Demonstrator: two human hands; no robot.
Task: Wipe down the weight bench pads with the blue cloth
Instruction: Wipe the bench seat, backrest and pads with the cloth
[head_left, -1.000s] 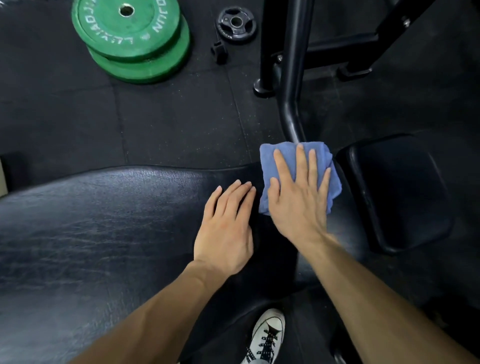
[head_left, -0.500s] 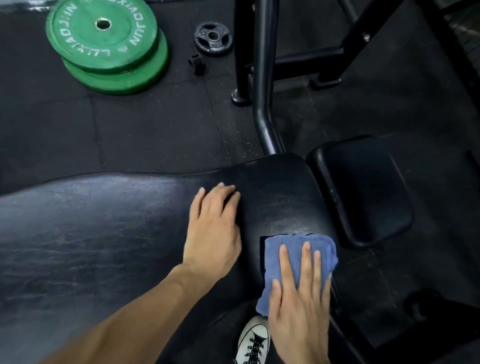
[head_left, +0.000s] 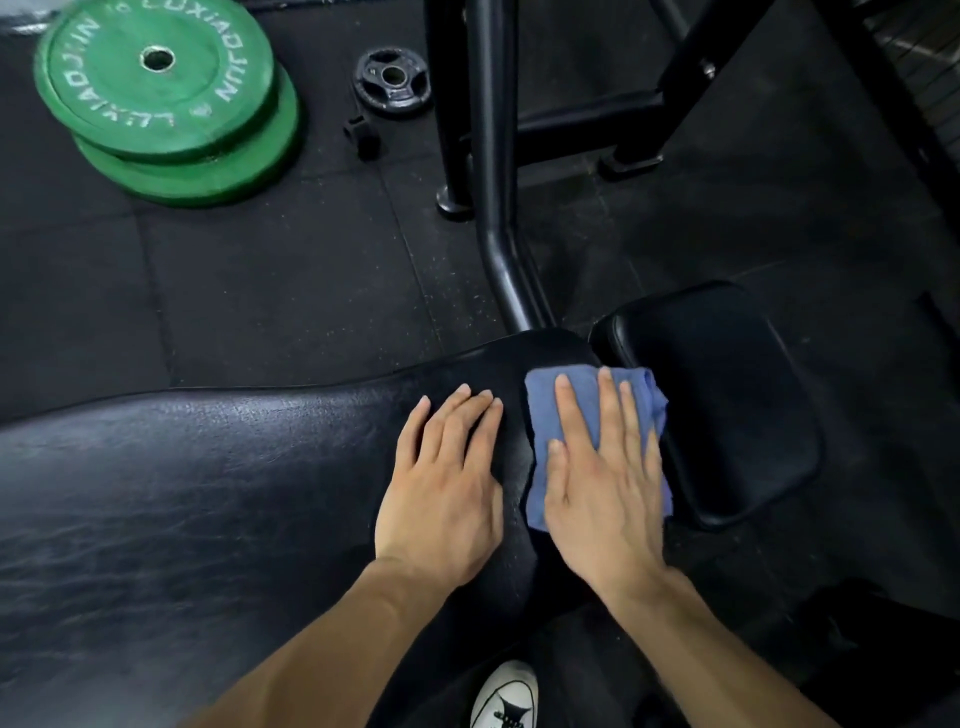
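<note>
The long black bench pad (head_left: 208, 493) runs from the left edge to the centre. A smaller black seat pad (head_left: 727, 405) sits just right of it. The folded blue cloth (head_left: 540, 410) lies on the right end of the long pad, reaching the gap between the pads. My right hand (head_left: 602, 478) presses flat on the cloth, fingers spread and pointing away from me. My left hand (head_left: 447, 483) rests flat on the long pad just left of the cloth, holding nothing.
Black metal frame tubes (head_left: 493, 156) rise behind the pads. Two stacked green weight plates (head_left: 161, 98) lie on the rubber floor at the far left, with a small black plate (head_left: 392, 80) and a black collar (head_left: 362, 136) beside them. A white shoe (head_left: 506, 696) shows below.
My right hand has pushed the cloth from the near edge of the pad back toward the far edge. The left hand has stayed flat on the pad.
</note>
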